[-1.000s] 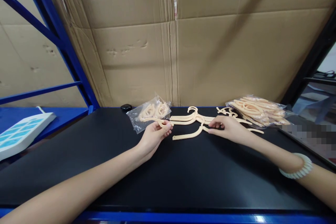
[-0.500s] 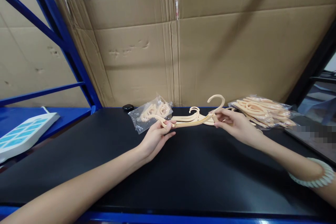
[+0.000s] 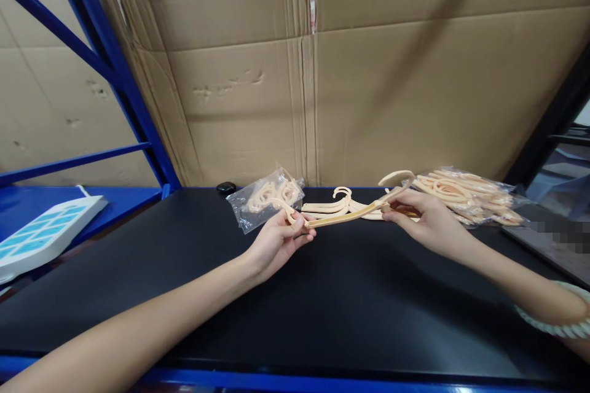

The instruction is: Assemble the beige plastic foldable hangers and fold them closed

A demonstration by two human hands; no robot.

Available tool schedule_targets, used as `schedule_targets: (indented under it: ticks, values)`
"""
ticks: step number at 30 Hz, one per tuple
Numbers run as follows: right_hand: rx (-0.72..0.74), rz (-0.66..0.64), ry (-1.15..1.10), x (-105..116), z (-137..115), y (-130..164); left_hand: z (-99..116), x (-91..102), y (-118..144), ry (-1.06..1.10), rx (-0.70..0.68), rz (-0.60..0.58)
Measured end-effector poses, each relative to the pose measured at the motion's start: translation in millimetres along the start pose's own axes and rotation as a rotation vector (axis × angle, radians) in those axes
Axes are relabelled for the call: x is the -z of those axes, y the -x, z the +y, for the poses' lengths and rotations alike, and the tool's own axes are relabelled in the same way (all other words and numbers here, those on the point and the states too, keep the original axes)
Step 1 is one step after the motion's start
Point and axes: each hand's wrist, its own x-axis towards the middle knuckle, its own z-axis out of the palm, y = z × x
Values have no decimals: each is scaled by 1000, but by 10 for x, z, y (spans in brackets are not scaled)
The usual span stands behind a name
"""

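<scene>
A beige plastic hanger [image 3: 346, 218] is held up over the black tabletop [image 3: 295, 319], its large hook tilted over to the right. My right hand [image 3: 426, 221] pinches it near the base of that hook. At its other end, my left hand [image 3: 279, 239] closes its thumb and fingers on the hanger's tip and a small curved beige piece [image 3: 282, 204]. Whether that piece is joined to the hanger is hidden by the fingers. Just behind, several similar hangers [image 3: 325, 207] lie on the table, partly covered by the held one and my right hand.
A clear bag of small beige pieces [image 3: 271, 193] lies at the back left, beside a small black object [image 3: 225, 188]. At the back right is a clear bag of beige hangers [image 3: 470, 193]. Cardboard [image 3: 239, 86] walls the rear; a white-and-blue device [image 3: 48, 227] sits far left.
The right hand has moved slightly right, and the hanger's hook has tipped lower and farther right. My left hand has shifted a little to the right, still gripping the other end.
</scene>
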Motion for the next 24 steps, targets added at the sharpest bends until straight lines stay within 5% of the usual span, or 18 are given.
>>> schedule_targets:
  ticks: [14, 19, 24]
  values:
    - [332, 84, 125, -76, -173, 98, -35, -19, 22, -105, -93, 165]
    - [260, 77, 129, -63, -324, 134, -43, -28, 23, -121, -182, 215]
    - [13, 141, 6, -63, -306, 135, -24, -63, 23, -13, -145, 238]
